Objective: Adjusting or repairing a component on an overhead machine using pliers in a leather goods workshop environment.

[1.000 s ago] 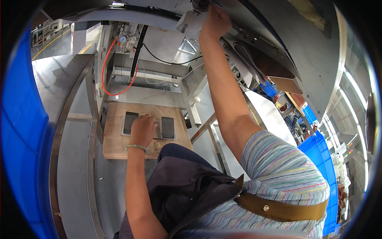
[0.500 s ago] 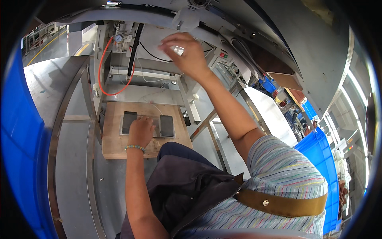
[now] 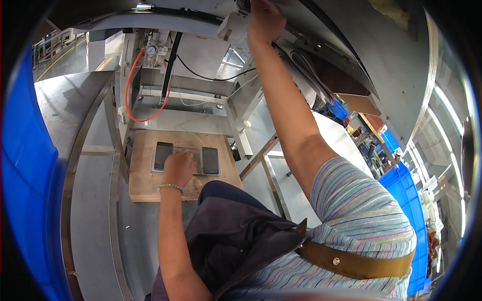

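Striped sleeve (image 3: 359, 205), 1: leading into a raised right arm. Right hand (image 3: 267, 22), 1: reaching up to a dark round part (image 3: 243, 5) beside a pale housing (image 3: 232, 27), whereas 0.5 s ago it was hanging lower, below that housing; fingertips running out at the upper edge, so grip and contact cannot be told. Left hand (image 3: 179, 167), 1, wearing a beaded bracelet (image 3: 171, 187): keeping its earlier place, covering the middle of a clear tray (image 3: 198, 164); fingers bending loosely, any hold cannot be told. Dark pads (image 3: 211, 160), 2: lying on the tray, 1 either side of the hand. Wooden board (image 3: 143, 188), 1: bearing the tray. Metal table (image 3: 75, 103), 1: standing at left beside a blue bin (image 3: 25, 175). Right forearm: blocking part of the machine frame (image 3: 233, 108). Orange hose (image 3: 127, 95), 1: looping below a gauge (image 3: 150, 50).
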Available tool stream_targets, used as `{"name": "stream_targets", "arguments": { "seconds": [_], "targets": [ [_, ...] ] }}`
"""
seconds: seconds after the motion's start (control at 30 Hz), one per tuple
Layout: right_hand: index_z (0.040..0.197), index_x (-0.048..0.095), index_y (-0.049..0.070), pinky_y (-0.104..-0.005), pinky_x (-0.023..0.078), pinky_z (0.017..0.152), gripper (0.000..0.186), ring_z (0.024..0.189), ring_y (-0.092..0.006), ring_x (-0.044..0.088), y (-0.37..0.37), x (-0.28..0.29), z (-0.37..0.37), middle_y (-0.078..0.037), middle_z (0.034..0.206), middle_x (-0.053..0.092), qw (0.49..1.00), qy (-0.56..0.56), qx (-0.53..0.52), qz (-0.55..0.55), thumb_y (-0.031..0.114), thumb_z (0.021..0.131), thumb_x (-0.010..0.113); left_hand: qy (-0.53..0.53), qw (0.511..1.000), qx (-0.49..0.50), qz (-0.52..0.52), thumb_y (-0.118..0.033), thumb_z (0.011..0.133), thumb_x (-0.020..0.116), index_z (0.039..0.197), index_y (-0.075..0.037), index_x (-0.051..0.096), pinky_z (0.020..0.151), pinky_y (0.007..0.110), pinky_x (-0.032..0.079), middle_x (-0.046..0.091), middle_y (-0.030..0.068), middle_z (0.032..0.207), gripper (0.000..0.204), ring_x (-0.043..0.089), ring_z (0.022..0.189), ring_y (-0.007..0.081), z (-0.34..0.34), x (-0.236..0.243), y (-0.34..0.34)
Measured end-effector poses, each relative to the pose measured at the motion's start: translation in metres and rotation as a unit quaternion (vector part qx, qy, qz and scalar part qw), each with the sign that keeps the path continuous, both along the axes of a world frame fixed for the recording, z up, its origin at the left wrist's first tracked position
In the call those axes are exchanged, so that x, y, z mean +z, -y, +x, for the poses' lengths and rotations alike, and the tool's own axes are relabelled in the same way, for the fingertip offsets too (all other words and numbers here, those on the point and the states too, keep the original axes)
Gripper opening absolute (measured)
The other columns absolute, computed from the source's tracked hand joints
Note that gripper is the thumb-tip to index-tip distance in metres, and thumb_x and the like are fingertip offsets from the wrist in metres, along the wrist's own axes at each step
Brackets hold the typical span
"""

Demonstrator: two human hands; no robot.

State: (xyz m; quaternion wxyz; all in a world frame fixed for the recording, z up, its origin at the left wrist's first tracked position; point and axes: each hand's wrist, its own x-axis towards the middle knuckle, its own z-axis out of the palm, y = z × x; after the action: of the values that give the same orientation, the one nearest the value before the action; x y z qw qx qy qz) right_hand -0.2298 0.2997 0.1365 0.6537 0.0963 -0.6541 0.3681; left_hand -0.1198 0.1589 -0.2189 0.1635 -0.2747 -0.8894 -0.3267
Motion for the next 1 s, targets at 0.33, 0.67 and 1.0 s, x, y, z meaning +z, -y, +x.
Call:
{"name": "stream_targets", "arguments": {
  "seconds": [0.33, 0.67, 1.0],
  "targets": [
    [0.081, 0.071, -0.002, -0.0320, 0.046, 0.058, 0.018, 0.058, -0.0205, 0.059, 0.007, 0.000, -0.019, -0.013, 0.066, 0.066, 0.998, -0.046, 0.003, -0.047, 0.016, 0.079, 0.070, 0.017, 1.000, -0.003, 0.011, -0.016, 0.079, 0.066, 0.086, -0.001, 0.063, 0.079, 0.044, 0.048, 0.064, 0.0137, 0.093, 0.017, 0.060, 0.089, 0.0338, -0.002, -0.005, 0.004],
    [0.078, 0.065, -0.004, -0.0378, 0.042, 0.056, 0.027, 0.053, -0.0197, 0.048, 0.005, -0.005, 0.002, -0.011, 0.061, 0.055, 0.997, 0.020, 0.016, -0.070, 0.023, 0.085, 0.063, 0.041, 0.999, 0.000, -0.001, -0.017, 0.080, 0.066, 0.091, -0.001, 0.064, 0.080, 0.044, 0.048, 0.065, 0.0141, 0.095, 0.020, 0.059, 0.092, 0.0337, -0.003, -0.010, 0.008],
    [0.087, 0.067, 0.003, -0.0293, 0.049, 0.073, 0.013, 0.084, -0.0155, 0.062, -0.021, -0.052, 0.035, -0.009, 0.094, 0.065, 0.956, 0.090, 0.257, 0.110, 0.011, 0.087, 0.057, 0.055, 0.998, -0.003, -0.003, -0.018, 0.081, 0.065, 0.092, -0.001, 0.065, 0.081, 0.045, 0.047, 0.065, 0.0151, 0.095, 0.021, 0.060, 0.093, 0.0344, -0.003, -0.014, 0.007]
  ]
}}
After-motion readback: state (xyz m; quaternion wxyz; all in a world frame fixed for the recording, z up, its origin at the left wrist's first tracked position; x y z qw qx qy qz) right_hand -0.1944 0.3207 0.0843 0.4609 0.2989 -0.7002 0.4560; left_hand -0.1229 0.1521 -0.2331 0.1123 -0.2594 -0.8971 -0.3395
